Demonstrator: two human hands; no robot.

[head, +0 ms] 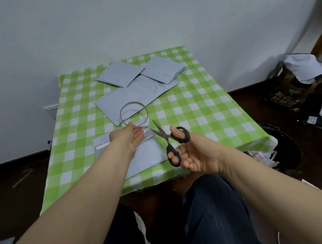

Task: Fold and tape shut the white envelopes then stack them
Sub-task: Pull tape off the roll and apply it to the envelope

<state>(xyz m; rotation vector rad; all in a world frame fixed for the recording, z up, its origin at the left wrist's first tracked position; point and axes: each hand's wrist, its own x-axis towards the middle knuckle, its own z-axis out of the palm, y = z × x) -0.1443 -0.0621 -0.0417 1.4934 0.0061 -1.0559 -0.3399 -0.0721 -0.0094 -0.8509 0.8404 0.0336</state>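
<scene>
The left hand (pixel 130 137) pinched a nearly spent clear tape roll (pixel 133 103) just above the white envelope (pixel 151 152) lying on the worktop (pixel 203 106). The right hand (pixel 197 153), its grip clenched through the scissors (pixel 166 136), aimed parted blades leftward at what seemed a drawn strip. No legible writing showed.

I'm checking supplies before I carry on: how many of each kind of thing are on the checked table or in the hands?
White envelopes: 4, two folded at the back, one flat in the middle, one near the front edge
Tape roll: 1, in the left hand
Scissors: 1, in the right hand
Total: 6
</scene>
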